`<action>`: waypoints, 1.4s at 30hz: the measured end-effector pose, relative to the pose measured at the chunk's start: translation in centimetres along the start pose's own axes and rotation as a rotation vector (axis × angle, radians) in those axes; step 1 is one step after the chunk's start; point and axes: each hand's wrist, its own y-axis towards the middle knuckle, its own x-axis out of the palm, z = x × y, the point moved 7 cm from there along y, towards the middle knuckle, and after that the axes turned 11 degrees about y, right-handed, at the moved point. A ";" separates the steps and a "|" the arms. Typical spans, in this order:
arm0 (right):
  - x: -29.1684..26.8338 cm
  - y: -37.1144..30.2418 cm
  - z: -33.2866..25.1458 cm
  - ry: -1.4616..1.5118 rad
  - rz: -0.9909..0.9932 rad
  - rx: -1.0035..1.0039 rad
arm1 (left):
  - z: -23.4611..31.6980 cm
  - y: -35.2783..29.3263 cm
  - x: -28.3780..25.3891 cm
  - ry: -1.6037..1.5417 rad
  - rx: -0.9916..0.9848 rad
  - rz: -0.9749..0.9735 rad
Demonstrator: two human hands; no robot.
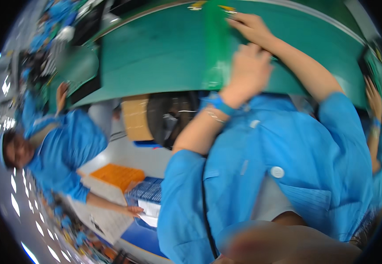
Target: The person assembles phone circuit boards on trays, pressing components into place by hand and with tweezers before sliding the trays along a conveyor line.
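At one o'clock my right fingers [240, 17] and left fingers [249, 49] (opening and hold indeterminable) are beside the laid-out green strip [217, 46], remaining work unverifiable.

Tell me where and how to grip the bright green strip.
Probably pinch the strip at its near end, from the left: it looks thin, that end lies by the near edge of the table, with the left hand and right hand on its right.

On the bench [147, 57] before me, a plastic strip [218, 48] lies just left of my hands [251, 68], a co-worker [65, 147] to my left, another person [378, 145] right.
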 end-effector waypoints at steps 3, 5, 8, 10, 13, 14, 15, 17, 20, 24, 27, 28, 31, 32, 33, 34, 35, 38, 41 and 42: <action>-0.8 -0.1 1.4 -0.110 0.211 -0.016 | -0.3 -0.3 1.4 0.024 0.070 -0.030; -2.0 -0.6 2.5 -0.235 0.312 0.008 | -0.4 0.0 1.9 0.015 0.090 -0.067; -4.5 -2.3 1.3 -0.288 0.397 -0.011 | -1.9 0.2 1.9 0.157 0.105 -0.048; -6.8 -4.1 1.9 -0.322 0.440 0.049 | -2.4 0.8 2.2 0.220 0.088 -0.064; -9.7 -6.3 2.7 -0.291 0.524 0.107 | -4.4 1.4 2.3 0.286 0.045 -0.106; -10.3 -6.9 3.0 -0.299 0.524 0.129 | -5.0 1.5 2.3 0.299 0.042 -0.115; -11.1 -7.2 3.7 -0.309 0.529 0.156 | -5.4 1.9 2.6 0.319 0.036 -0.167; -13.1 -7.8 5.7 -0.391 0.575 0.155 | -5.0 3.0 2.9 0.342 0.048 -0.196; -14.1 -9.0 6.0 -0.412 0.534 0.174 | -5.9 3.8 3.2 0.392 0.017 -0.282; -14.2 -10.5 4.4 -0.384 0.480 0.178 | -7.0 3.9 3.6 0.391 -0.046 -0.388; -13.7 -10.8 3.3 -0.453 0.405 0.170 | -6.9 4.3 3.5 0.386 -0.045 -0.411; -13.5 -10.9 3.1 -0.517 0.379 0.148 | -6.8 4.3 3.6 0.370 -0.047 -0.423; -13.1 -10.5 2.9 -0.523 0.348 0.126 | -7.3 4.5 3.5 0.344 -0.056 -0.436; -13.2 -10.4 3.1 -0.509 0.347 0.115 | -7.5 4.6 3.4 0.325 -0.056 -0.439; -12.9 -9.9 3.2 -0.537 0.323 0.124 | -8.2 4.8 3.0 0.342 -0.068 -0.437; -12.7 -9.6 3.5 -0.561 0.299 0.132 | -8.0 5.0 3.2 0.351 -0.039 -0.410; -12.6 -9.5 3.6 -0.528 0.284 0.127 | -7.9 5.2 3.4 0.345 -0.029 -0.446; -13.5 -9.6 5.1 -0.544 0.215 0.145 | -7.0 6.3 4.3 0.266 -0.043 -0.498; -12.7 -7.2 6.2 -0.512 0.147 0.112 | -9.3 6.9 5.3 0.247 -0.064 -0.522; -12.3 -6.6 6.5 -0.494 0.152 0.084 | -9.8 7.2 5.9 0.211 -0.124 -0.541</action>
